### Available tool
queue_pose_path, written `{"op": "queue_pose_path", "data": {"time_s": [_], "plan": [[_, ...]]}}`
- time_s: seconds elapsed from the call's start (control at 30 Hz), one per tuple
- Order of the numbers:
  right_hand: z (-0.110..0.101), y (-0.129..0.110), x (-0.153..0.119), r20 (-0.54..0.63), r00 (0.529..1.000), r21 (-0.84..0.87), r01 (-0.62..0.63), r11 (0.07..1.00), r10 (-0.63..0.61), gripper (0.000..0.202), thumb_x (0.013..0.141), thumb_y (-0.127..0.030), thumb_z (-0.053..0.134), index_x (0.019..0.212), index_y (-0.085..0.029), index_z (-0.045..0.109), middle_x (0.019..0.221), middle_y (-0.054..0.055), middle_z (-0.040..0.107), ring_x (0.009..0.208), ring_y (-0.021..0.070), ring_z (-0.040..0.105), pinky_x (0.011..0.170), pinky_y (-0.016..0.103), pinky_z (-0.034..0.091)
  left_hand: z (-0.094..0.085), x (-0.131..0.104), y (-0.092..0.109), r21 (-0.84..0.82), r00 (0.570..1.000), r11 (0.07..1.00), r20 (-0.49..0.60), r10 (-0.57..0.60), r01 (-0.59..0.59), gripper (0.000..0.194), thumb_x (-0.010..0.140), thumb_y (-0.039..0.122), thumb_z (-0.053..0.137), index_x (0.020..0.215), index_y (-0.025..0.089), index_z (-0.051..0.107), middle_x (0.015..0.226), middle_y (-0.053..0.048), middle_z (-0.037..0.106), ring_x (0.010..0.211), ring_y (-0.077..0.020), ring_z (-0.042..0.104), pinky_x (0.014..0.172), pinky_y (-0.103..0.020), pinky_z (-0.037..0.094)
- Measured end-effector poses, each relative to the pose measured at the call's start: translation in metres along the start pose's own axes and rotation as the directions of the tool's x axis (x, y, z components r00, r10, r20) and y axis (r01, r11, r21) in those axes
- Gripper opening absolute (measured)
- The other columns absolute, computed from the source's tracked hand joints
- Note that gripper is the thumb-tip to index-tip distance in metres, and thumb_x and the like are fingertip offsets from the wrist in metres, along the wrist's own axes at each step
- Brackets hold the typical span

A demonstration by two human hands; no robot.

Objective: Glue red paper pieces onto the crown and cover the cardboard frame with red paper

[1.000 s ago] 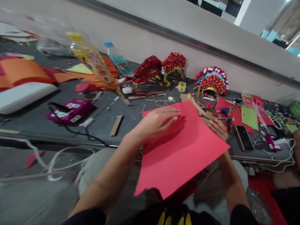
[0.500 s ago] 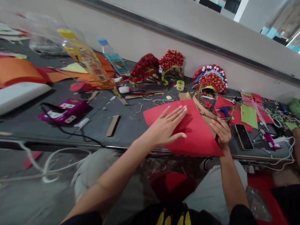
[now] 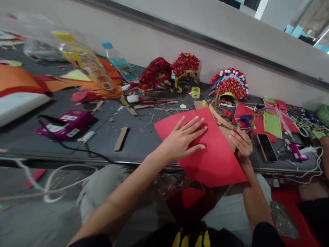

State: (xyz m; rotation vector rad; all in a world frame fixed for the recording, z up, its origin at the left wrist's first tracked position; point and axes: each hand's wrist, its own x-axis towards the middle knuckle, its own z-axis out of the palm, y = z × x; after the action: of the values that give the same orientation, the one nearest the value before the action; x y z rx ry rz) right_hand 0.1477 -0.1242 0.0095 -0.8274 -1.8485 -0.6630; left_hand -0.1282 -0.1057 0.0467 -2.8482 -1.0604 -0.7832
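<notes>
A sheet of red paper (image 3: 218,164) is lying across the front of a dark table (image 3: 138,140) and overhanging its edge, as a person's left hand (image 3: 186,139) is resting on top, fingers spread. The right hand (image 3: 241,145) is curling at the sheet's right edge, its grip impossible to tell, while a phone (image 3: 267,147) is lying just beside it.

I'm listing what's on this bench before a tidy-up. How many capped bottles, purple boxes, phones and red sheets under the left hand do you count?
Capped bottles: 2
Purple boxes: 2
Phones: 1
Red sheets under the left hand: 1
Total: 6
</notes>
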Motion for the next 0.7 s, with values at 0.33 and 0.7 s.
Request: {"op": "queue_pose_path", "data": {"time_s": [0.33, 0.7], "plan": [[-0.002, -0.003, 0.001, 0.022, 0.999, -0.041, 0.037, 0.998, -0.036, 0.034, 0.095, -0.012, 0.038, 0.109, -0.024, 0.067, 0.101, 0.002, 0.076, 0.116, 0.0151, 0.062, 0.099, 0.034, 0.050, -0.001, 0.001, -0.003, 0.005, 0.931, 0.996, -0.354, 0.088, -0.093, 0.017, 0.091, 0.029, 0.056, 0.090, 0.019, 0.070, 0.116, -0.010, 0.069, 0.109, -0.0240, 0.063, 0.098, -0.044, 0.046], [-0.005, -0.011, 0.008, 0.059, 0.993, -0.061, 0.105, 0.993, -0.101, 0.034, 0.096, -0.013, 0.038, 0.099, -0.024, 0.070, 0.095, 0.001, 0.076, 0.114, 0.0140, 0.063, 0.098, 0.031, 0.050, -0.006, 0.001, -0.014, -0.088, 0.971, 0.989, -0.219, 0.098, -0.120, 0.022, 0.095, 0.028, 0.050, 0.088, 0.021, 0.070, 0.091, -0.002, 0.074, 0.082, -0.0155, 0.067, 0.083, -0.034, 0.046]]}}
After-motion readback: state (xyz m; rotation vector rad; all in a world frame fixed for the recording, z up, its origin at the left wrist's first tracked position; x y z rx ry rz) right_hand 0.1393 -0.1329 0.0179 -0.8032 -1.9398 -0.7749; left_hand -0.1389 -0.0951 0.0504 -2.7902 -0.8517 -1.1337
